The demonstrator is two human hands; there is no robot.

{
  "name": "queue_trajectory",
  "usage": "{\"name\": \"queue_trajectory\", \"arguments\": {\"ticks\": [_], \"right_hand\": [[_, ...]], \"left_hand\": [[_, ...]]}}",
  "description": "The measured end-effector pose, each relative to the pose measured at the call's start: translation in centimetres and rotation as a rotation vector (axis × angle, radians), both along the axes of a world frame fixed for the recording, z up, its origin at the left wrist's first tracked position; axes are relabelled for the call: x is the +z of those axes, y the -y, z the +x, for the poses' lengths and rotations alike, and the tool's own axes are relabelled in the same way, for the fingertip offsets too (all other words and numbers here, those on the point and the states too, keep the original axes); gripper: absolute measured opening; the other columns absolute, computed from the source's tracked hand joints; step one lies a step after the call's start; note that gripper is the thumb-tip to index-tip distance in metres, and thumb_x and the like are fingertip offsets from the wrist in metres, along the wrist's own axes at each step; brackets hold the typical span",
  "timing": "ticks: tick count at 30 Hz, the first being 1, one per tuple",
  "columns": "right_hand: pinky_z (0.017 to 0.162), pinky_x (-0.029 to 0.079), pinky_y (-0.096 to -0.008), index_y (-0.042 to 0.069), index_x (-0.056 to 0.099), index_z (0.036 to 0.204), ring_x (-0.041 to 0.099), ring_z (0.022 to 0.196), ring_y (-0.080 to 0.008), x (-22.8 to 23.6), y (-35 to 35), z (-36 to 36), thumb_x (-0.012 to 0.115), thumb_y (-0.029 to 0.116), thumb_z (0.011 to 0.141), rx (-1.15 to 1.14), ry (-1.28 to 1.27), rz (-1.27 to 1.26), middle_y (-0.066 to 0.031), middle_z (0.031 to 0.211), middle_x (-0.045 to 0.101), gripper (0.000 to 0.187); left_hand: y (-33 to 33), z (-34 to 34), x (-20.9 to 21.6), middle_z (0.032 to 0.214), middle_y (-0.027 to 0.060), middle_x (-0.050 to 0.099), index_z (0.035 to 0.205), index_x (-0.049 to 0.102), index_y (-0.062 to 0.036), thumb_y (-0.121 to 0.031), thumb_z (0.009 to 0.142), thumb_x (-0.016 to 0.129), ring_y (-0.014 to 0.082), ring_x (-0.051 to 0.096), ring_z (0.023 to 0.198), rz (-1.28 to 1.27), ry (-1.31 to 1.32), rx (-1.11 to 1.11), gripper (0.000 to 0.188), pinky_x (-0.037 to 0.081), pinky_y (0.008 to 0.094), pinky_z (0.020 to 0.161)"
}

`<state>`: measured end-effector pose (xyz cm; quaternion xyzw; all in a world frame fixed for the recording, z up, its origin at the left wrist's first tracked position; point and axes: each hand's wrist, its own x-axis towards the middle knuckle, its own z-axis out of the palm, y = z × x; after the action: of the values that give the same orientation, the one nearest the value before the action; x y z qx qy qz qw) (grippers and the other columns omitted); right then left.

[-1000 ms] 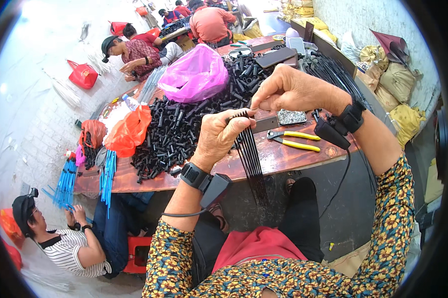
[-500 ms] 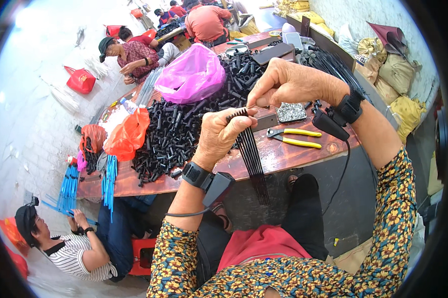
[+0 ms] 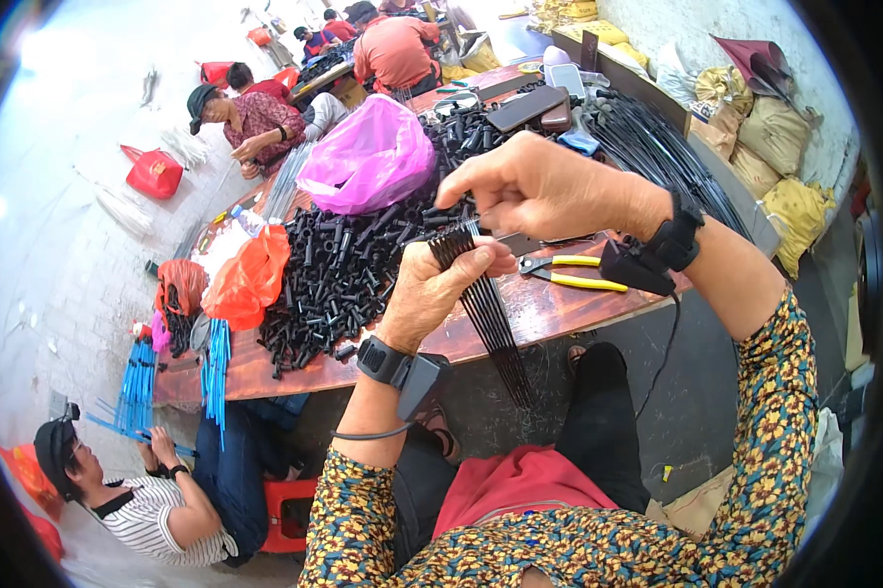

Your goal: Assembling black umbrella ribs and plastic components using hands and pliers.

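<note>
My left hand (image 3: 424, 294) is closed around a bundle of thin black rods (image 3: 497, 338), which look like umbrella ribs. Their upper ends stick out above the fist, and the long ends fan downward in front of the table edge. Just above these upper ends is my right hand (image 3: 549, 191), its index finger bent and its thumb curled in. Whatever it pinches is too small or hidden to make out. Beneath the right hand, pliers (image 3: 578, 272) with yellow handles lie on the wooden table (image 3: 412, 359).
Short black tubes (image 3: 335, 260) are heaped across the table. A pink plastic bag (image 3: 368, 157) and an orange bag (image 3: 250, 274) sit at the left. Long black rods (image 3: 647, 147) lie at the right. A seated person (image 3: 157, 510) handles blue rods (image 3: 140, 377) at lower left.
My right hand has moved left and slightly down, over the upper ends of the rods. It now covers the small tray of metal bits. The left hand keeps its grip.
</note>
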<state>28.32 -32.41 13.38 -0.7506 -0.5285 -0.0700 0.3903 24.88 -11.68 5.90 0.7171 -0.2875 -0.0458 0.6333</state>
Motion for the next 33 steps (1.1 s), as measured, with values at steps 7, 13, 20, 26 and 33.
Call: {"name": "queue_trajectory", "arguments": {"ticks": [7,13,20,26,33], "right_hand": [[0.058,0.048,-0.0282,0.002,0.059,0.124,0.059,0.060,-0.0136,0.6,0.1,-0.3,0.070,0.007,0.074,-0.064,0.089,-0.004,-0.0056,0.067,0.063,0.051],[0.063,0.051,-0.0315,-0.002,0.063,0.119,0.063,0.069,-0.0147,-4.1,2.8,1.8,0.081,0.024,0.073,-0.120,-0.418,-0.431,-0.0094,0.078,0.070,0.056],[0.070,0.053,-0.0349,0.000,0.071,0.093,0.066,0.077,-0.0215,-11.5,-2.7,-1.4,0.082,0.032,0.069,0.008,-0.309,-0.181,-0.0117,0.078,0.069,0.041],[0.063,0.051,-0.0395,0.001,0.066,0.082,0.066,0.067,-0.0274,-12.5,-4.8,-1.1,0.075,0.020,0.071,0.010,-0.435,-0.157,-0.0126,0.066,0.064,0.024],[0.068,0.052,-0.0424,0.001,0.062,0.086,0.065,0.076,-0.0364,-14.1,-4.2,-1.8,0.075,0.016,0.071,0.149,-0.225,-0.002,-0.0181,0.077,0.064,0.025]], "left_hand": [[0.0,0.0,0.0,0.094,0.0148,0.072,0.105,0.067,0.0045,-0.015,0.097,0.058,0.0223,0.070,0.089,-0.199,-0.183,-0.052,0.023,0.056,0.0338,0.082],[-0.4,-0.1,0.2,0.093,0.0166,0.070,0.108,0.064,0.0038,-0.018,0.095,0.060,0.0321,0.071,0.086,-0.344,-0.198,-0.055,0.026,0.057,0.0421,0.082],[0.2,0.8,0.4,0.088,0.0149,0.069,0.109,0.063,0.0030,-0.011,0.094,0.060,0.0281,0.070,0.088,-0.403,-0.234,-0.179,0.020,0.057,0.0388,0.081],[-1.2,2.3,-0.6,0.120,0.0242,0.061,0.136,0.046,0.0027,-0.025,0.085,0.073,0.0340,0.059,0.117,-0.394,-0.152,-0.334,0.064,0.041,0.0458,0.106],[-1.9,3.4,-12.3,0.140,0.0223,0.047,0.140,0.044,0.0019,-0.009,0.084,0.067,0.0336,0.043,0.134,0.208,0.237,0.420,0.062,0.040,0.0402,0.107]]}}
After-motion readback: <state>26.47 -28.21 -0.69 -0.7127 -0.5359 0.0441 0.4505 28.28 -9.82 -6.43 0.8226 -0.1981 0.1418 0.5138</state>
